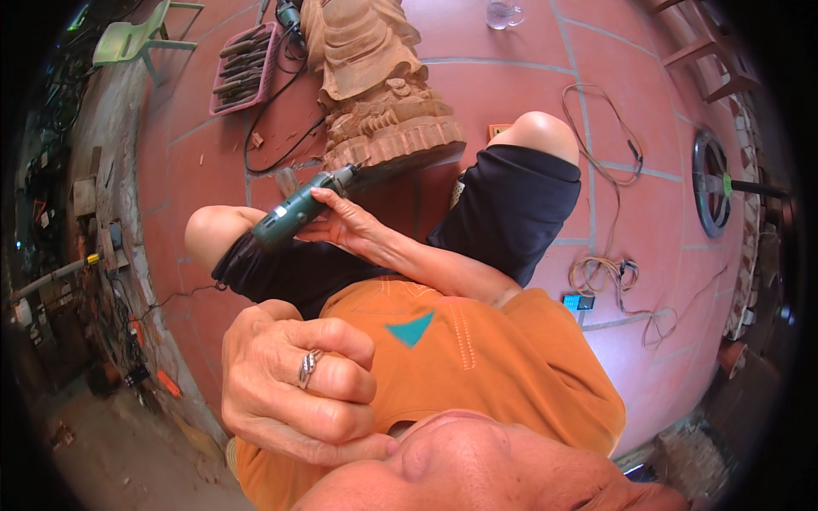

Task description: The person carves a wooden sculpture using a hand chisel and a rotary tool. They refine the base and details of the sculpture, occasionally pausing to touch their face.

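My right hand is wrapped round the body of a green die grinder, which lies across my bent left leg. The grinder's metal nose points at the base of a carved wooden statue, and a thin bit shows at its tip. Brown and unpainted, the statue lies on the floor in front of me, its top cut off by the picture's edge. My left hand, with a silver ring, is raised close to my chin, fingers curled in. Whatever may be inside those fingers is hidden.
A pink basket of chisels stands left of the statue, near a second power tool and a black cord. A green plastic chair is far left. Coiled cable, a blue device and a dark round wheel-like base lie right.
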`<state>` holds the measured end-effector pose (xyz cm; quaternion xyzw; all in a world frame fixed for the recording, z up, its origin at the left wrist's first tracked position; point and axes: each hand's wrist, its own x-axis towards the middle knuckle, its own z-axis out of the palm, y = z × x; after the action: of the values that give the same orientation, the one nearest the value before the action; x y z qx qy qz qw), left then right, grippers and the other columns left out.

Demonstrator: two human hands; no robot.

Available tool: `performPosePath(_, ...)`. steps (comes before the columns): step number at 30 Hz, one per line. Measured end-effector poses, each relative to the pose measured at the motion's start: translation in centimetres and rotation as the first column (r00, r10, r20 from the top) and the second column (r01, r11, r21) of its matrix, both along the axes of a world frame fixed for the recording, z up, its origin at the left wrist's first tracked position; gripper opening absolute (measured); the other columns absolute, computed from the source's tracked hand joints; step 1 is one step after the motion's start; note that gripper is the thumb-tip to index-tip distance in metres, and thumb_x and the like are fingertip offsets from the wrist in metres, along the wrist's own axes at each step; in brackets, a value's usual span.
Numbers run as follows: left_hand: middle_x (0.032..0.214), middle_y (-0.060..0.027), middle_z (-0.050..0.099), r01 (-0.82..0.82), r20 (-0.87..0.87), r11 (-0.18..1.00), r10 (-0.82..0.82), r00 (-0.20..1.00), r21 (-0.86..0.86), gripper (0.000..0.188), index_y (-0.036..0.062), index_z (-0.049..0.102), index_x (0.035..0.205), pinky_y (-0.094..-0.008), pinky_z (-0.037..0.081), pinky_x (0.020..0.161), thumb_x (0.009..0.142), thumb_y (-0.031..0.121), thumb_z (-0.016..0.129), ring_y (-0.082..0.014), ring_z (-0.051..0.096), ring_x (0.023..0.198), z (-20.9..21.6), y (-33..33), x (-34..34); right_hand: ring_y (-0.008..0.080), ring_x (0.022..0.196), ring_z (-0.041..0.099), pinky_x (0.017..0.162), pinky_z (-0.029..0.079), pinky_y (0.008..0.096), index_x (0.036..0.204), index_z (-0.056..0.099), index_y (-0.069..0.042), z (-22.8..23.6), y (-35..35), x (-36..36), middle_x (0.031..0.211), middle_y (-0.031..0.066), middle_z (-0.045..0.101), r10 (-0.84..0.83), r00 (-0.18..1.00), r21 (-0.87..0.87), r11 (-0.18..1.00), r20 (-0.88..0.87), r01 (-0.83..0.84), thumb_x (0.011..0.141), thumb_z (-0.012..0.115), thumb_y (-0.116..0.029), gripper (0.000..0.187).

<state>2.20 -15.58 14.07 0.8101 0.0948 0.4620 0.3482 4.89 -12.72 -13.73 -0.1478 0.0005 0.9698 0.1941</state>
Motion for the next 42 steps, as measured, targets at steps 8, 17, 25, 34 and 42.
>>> performPosePath(8, 0.067, -0.0071, 0.054, 0.053, -0.006, 0.997, -0.053, 0.999, -0.049, 0.018, 0.0028, 0.062, 0.065, -0.0366, 0.043, 0.053, 0.065, 0.018, 0.073, -0.0233, 0.051, 0.062, 0.3, 0.0, 0.6, 0.041, 0.107, 0.065, 0.094, 0.053, 0.0562, 0.118, 0.053, -0.005, -0.2, -0.1, 0.0, 0.119, 0.0166, 0.063, -0.011, 1.0, 0.008, 1.0, -0.001, 0.011, 0.084, 0.078, -0.037, 0.052)
performPosePath(17, 0.069, -0.0087, 0.054, 0.044, 0.021, 0.999, -0.044, 0.999, -0.003, 0.02, -0.0028, 0.071, 0.08, -0.0358, 0.044, 0.059, 0.065, 0.01, 0.069, -0.0208, 0.052, 0.06, 0.1, 0.7, 0.8, 0.0407, 0.107, 0.065, 0.094, 0.053, 0.0557, 0.119, 0.053, -0.005, 0.1, 0.0, 0.0, 0.117, 0.0175, 0.063, -0.011, 1.0, 0.004, 1.0, 0.005, 0.011, 0.083, 0.079, -0.037, 0.055)
performPosePath(25, 0.067, -0.0035, 0.057, 0.048, 0.008, 0.994, -0.047, 0.999, -0.093, 0.008, 0.0055, 0.065, 0.066, -0.0337, 0.04, 0.052, 0.071, 0.012, 0.067, -0.021, 0.052, 0.06, -0.1, 0.7, 1.4, 0.039, 0.107, 0.065, 0.095, 0.053, 0.0549, 0.118, 0.054, -0.005, 0.1, -0.2, 0.0, 0.116, 0.0159, 0.064, -0.011, 1.0, 0.018, 1.0, -0.006, 0.012, 0.083, 0.079, -0.038, 0.054)
performPosePath(34, 0.069, -0.0052, 0.052, -0.027, 0.004, 0.999, 0.028, 1.0, -0.034, 0.014, 0.0041, 0.072, 0.08, -0.0339, 0.043, 0.064, 0.067, 0.007, 0.07, -0.0186, 0.049, 0.061, -0.3, 0.8, 1.1, 0.0391, 0.109, 0.065, 0.096, 0.052, 0.0552, 0.117, 0.055, -0.006, 0.1, -0.1, 0.1, 0.117, 0.0153, 0.063, -0.003, 1.0, 0.013, 1.0, -0.022, 0.003, 0.085, 0.076, -0.036, 0.049)
performPosePath(42, 0.071, -0.0059, 0.052, -0.032, 0.053, 0.999, 0.034, 0.998, -0.04, 0.015, 0.0038, 0.072, 0.081, -0.0342, 0.041, 0.063, 0.066, 0.006, 0.071, -0.0198, 0.05, 0.063, -1.2, 1.2, 1.6, 0.0387, 0.107, 0.065, 0.094, 0.054, 0.0546, 0.116, 0.055, -0.006, -0.1, 0.0, 0.2, 0.116, 0.0152, 0.063, -0.007, 1.0, 0.016, 1.0, -0.027, 0.007, 0.086, 0.076, -0.036, 0.048)
